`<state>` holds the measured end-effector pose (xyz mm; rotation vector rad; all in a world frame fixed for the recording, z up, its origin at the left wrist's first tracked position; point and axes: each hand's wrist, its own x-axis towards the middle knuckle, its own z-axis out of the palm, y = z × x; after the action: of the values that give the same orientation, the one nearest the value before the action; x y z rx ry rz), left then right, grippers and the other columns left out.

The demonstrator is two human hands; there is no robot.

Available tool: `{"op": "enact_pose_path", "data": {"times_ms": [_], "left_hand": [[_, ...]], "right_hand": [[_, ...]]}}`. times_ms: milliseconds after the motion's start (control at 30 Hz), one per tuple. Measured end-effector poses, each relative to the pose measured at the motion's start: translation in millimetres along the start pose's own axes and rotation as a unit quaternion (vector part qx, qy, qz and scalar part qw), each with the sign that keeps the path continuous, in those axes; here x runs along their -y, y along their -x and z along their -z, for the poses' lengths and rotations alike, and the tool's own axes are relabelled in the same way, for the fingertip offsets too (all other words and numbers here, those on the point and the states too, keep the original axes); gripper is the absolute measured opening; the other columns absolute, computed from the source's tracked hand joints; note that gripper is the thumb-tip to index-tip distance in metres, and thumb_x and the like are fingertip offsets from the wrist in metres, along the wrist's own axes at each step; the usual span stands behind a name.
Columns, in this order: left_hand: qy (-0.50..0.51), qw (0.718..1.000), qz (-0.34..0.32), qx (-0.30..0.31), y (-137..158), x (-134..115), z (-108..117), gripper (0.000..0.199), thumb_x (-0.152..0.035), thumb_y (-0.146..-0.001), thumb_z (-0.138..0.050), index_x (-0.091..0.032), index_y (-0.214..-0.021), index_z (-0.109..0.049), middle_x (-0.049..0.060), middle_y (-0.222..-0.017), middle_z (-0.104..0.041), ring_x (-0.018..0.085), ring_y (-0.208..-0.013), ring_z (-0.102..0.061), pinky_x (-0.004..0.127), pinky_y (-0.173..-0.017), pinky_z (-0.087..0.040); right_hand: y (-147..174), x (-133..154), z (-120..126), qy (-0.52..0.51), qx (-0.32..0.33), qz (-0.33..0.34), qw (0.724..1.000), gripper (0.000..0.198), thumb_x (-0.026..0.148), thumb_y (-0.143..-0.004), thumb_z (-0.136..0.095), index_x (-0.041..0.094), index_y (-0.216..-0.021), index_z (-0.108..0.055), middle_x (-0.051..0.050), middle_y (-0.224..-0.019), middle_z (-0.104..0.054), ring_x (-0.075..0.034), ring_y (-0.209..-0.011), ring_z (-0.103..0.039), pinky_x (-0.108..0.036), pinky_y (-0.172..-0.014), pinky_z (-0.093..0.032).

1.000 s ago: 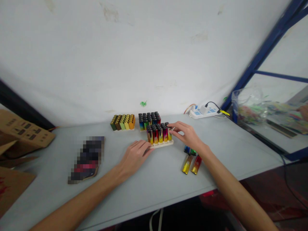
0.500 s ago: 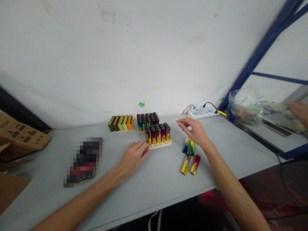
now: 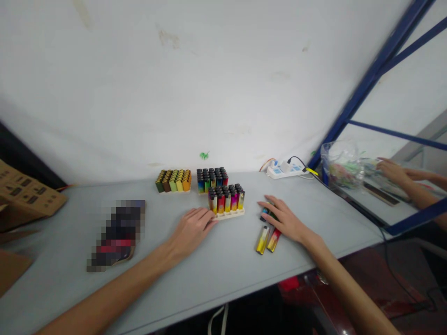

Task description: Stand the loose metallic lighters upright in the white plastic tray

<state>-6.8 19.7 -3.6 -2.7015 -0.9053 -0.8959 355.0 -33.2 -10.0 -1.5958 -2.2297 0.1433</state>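
Note:
My left hand [image 3: 193,228] has its fingers closed on the left end of a white lighter tray [image 3: 232,214]. Upright in that tray stand several shiny coloured lighters [image 3: 227,200] with black tops. My right hand [image 3: 284,218] is open, fingers spread over loose lighters on the table. Partly under its fingertips lies a blue lighter [image 3: 264,214]; a green one beside it is mostly hidden. Nearer the front edge, a yellow lighter [image 3: 262,240] lies flat next to a red and gold lighter [image 3: 274,240], whose upper end is near my right thumb.
Behind are a second group of lighters [image 3: 212,180] and a group with gold tops [image 3: 173,181]. A power strip [image 3: 284,170] lies by the wall. Left are a blurred-out object [image 3: 117,235] and a cardboard box [image 3: 30,195]. Past the blue frame [image 3: 363,88], another person's hands [image 3: 394,172] work near plastic bags.
My right hand has come down from above the table onto the loose lighters, its fingers spreading. My left hand stays at the tray. The view has shifted slightly; the other person's hands show more.

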Motion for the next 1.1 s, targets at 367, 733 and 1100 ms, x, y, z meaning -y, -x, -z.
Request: {"op": "enact_pose_path", "data": {"times_ms": [367,733,1100], "left_hand": [[-0.016,1.000,-0.011,0.001,-0.6,1.6,-1.3,0.018,-0.024,-0.107,-0.055,-0.020,-0.092,-0.064,0.003,-0.085,-0.072,0.021,-0.079,-0.069,0.034,-0.076,-0.054],[-0.001,1.000,-0.011,-0.008,0.0,1.4,-1.1,0.018,-0.024,-0.108,-0.054,-0.020,-0.093,-0.064,0.003,-0.086,-0.072,0.021,-0.080,-0.068,0.034,-0.078,-0.053],[-0.031,0.999,-0.012,-0.002,0.0,-1.0,0.5,0.022,-0.026,-0.109,-0.052,-0.020,-0.091,-0.064,0.003,-0.082,-0.070,0.021,-0.078,-0.067,0.034,-0.074,-0.053]], "right_hand": [[-57.1,7.6,-6.8,0.163,-0.020,-0.035,0.986,0.040,0.034,-0.112,-0.036,0.019,-0.090,-0.066,-0.010,-0.090,-0.072,-0.024,-0.085,-0.067,-0.034,-0.080,-0.047],[-53.7,10.6,0.8,0.095,-0.083,-0.041,0.991,0.044,0.047,-0.111,-0.039,0.020,-0.088,-0.064,-0.009,-0.091,-0.071,-0.023,-0.082,-0.066,-0.034,-0.076,-0.047],[-84.6,55.8,15.8,-0.156,-0.060,0.104,0.980,0.025,0.044,-0.097,-0.072,0.022,-0.105,-0.061,-0.004,-0.100,-0.071,-0.019,-0.083,-0.068,-0.033,-0.078,-0.057]]}}
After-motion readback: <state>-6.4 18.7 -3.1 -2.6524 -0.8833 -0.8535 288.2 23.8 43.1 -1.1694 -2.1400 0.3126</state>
